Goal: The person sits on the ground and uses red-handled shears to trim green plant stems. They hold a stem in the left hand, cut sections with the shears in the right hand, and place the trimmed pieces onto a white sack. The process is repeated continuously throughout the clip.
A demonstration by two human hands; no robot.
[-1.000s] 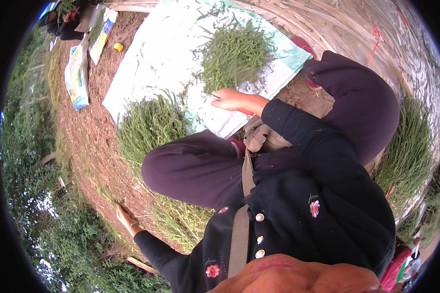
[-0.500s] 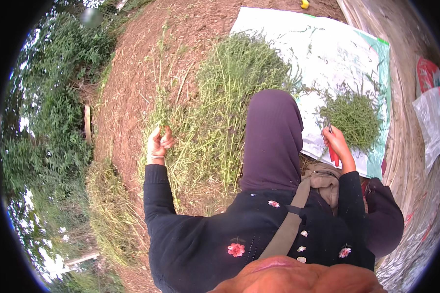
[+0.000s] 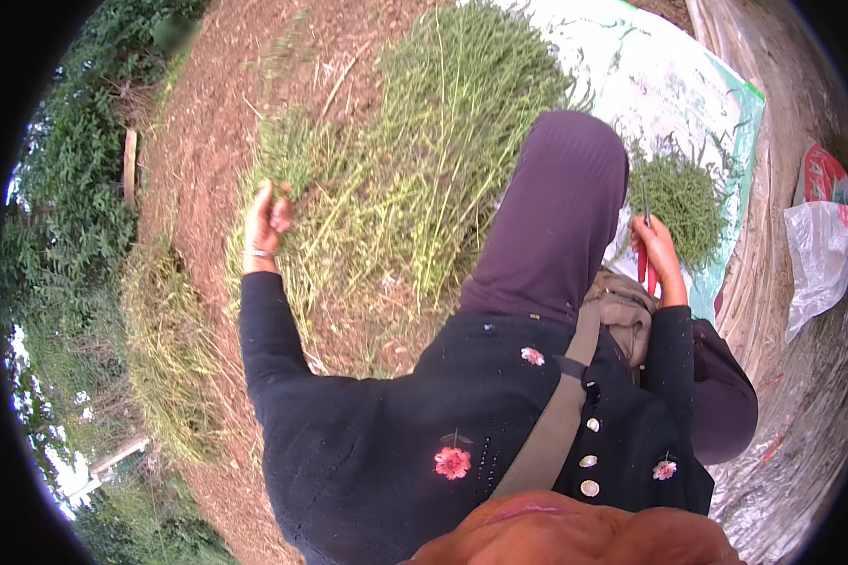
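My left hand (image 3: 269,226) is closed at the left edge of the heap of cut stalks, its fingers curled. A leafy green stalk (image 3: 287,155) extends from its fingertips; the upper end is blurred. A red-handled pair of snips (image 3: 643,266) is in my right hand (image 3: 660,250), with the narrow dark blades pointing away from me. Just past those blades, a small pile of green sprigs (image 3: 678,202) lies on a white sheet (image 3: 674,71) with a green border. Between my hands rises my knee in purple cloth (image 3: 561,207).
A large heap of long green stalks (image 3: 452,141) covers the brown soil (image 3: 198,141) ahead. Dry grass (image 3: 165,348) and dense bushes (image 3: 75,235) line the left. Crumpled plastic sheeting (image 3: 773,245) runs along the right, with a white and red plastic bag (image 3: 820,235) on it.
My left hand has moved left and outward with the stalk, which is now blurred. My right hand still holds the snips beside the small pile. The whole view has shifted.
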